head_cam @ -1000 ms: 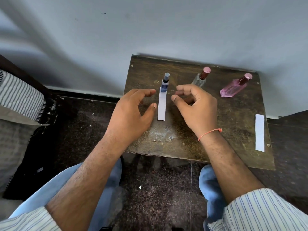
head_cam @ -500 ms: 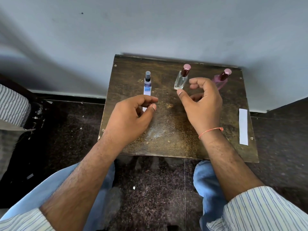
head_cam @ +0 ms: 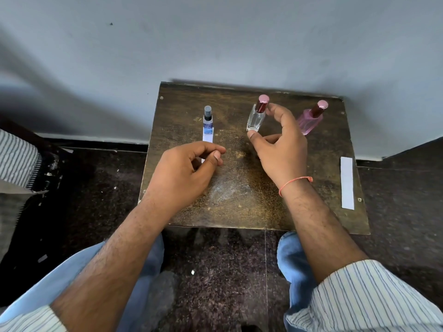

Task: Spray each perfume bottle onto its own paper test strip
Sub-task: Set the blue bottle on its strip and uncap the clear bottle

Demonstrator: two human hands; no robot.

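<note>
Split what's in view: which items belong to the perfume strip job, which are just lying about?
Job: small blue-labelled spray bottle; clear square glass bottle, right hand closing on it; pink glass bottle; white paper strip; second white paper strip.
Lying about: striped fabric; worn wooden table.

you have three bottles upright along the far edge: small blue-labelled spray bottle (head_cam: 207, 122) at the head of a white strip (head_cam: 207, 137), clear square bottle (head_cam: 257, 117) with dark red cap mid-row, pink bottle (head_cam: 309, 121) rightmost. second white strip (head_cam: 347, 183) lies flat near the right edge.
</note>
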